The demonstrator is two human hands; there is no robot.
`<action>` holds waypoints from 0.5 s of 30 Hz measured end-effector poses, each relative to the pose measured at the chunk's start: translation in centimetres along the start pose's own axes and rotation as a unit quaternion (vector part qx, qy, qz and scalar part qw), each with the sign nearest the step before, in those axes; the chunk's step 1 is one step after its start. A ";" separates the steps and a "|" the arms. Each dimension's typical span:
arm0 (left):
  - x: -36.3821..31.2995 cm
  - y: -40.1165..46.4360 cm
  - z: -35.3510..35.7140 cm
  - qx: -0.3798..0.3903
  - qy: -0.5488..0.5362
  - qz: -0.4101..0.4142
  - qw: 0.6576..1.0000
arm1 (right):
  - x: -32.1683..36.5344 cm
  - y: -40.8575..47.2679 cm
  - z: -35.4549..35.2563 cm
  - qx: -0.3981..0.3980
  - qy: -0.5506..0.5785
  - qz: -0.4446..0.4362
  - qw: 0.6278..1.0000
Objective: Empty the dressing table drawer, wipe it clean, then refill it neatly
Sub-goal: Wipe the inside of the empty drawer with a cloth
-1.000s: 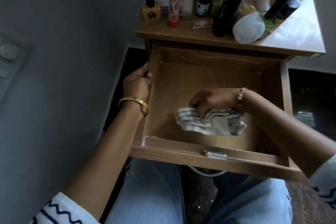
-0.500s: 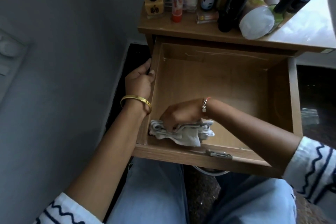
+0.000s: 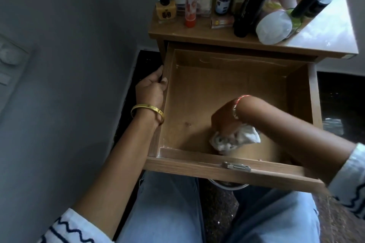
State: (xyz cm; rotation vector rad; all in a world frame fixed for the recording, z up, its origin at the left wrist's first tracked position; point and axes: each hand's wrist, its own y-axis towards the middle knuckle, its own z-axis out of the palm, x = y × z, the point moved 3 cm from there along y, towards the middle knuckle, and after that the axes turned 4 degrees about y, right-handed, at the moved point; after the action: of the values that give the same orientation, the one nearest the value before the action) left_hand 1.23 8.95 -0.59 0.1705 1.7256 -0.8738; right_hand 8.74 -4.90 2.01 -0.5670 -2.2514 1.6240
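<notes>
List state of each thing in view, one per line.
drawer: pulled open, holding only the cloth
cloth: bunched, pressed on the drawer floor near the front
right hand: grips the cloth
left hand: holds the drawer's left wall
yellow nail polish bottle: upright on the tabletop, capped
white jar: tipped on its side

Grey wall [image 3: 65, 65] from 7 to 11 o'clock, switch plate [image 3: 9, 55] at 9; dark speckled floor [image 3: 217, 213] at 6; daylight glare on wooden tabletop [image 3: 325, 31] at 2.
</notes>
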 end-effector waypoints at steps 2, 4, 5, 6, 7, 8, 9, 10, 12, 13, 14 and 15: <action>0.1 0.3 0.0 0.005 -0.003 -0.002 1.000 | 0.8 0.5 -0.5 -0.055 0.060 -0.086 0.993; 0.1 0.4 0.1 0.010 -0.007 -0.001 1.000 | 2.6 2.0 -1.0 -0.154 0.171 -0.192 0.954; 0.1 0.3 0.1 0.010 -0.006 0.001 1.000 | 3.9 2.4 -1.0 -0.200 0.199 -0.225 0.933; 0.1 0.3 0.1 0.008 -0.006 0.002 1.000 | 4.8 3.1 -0.6 -0.227 0.213 -0.237 0.920; 0.1 0.2 0.1 0.007 -0.009 0.004 1.000 | 5.9 3.7 0.0 -0.250 0.212 -0.247 0.912; 0.0 0.1 0.1 0.006 -0.012 0.006 1.000 | 6.6 4.2 0.7 -0.257 0.207 -0.243 0.912; 0.0 0.1 0.2 0.005 -0.015 0.006 1.000 | 6.8 4.5 1.2 -0.269 0.209 -0.245 0.908; 0.1 0.1 0.2 0.004 -0.014 0.005 1.000 | 6.7 4.5 1.6 -0.262 0.220 -0.242 0.908; 0.1 0.0 0.2 0.001 -0.010 0.004 1.000 | 6.0 4.1 1.7 -0.234 0.240 -0.246 0.910; 0.2 0.0 0.2 0.001 -0.008 0.005 1.000 | 5.7 3.8 1.7 -0.221 0.233 -0.247 0.914; 0.2 -0.1 0.2 0.000 -0.005 0.007 1.000 | 5.5 3.6 1.5 -0.212 0.218 -0.244 0.921; 0.1 -0.1 0.2 -0.001 -0.005 0.007 1.000 | 5.2 3.3 1.5 -0.206 0.199 -0.234 0.929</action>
State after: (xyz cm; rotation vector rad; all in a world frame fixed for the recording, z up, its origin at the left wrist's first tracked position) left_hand 1.31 8.70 -0.69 0.1770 1.7144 -0.8609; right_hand 3.97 -2.73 -1.47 -0.3667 -2.1900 0.7350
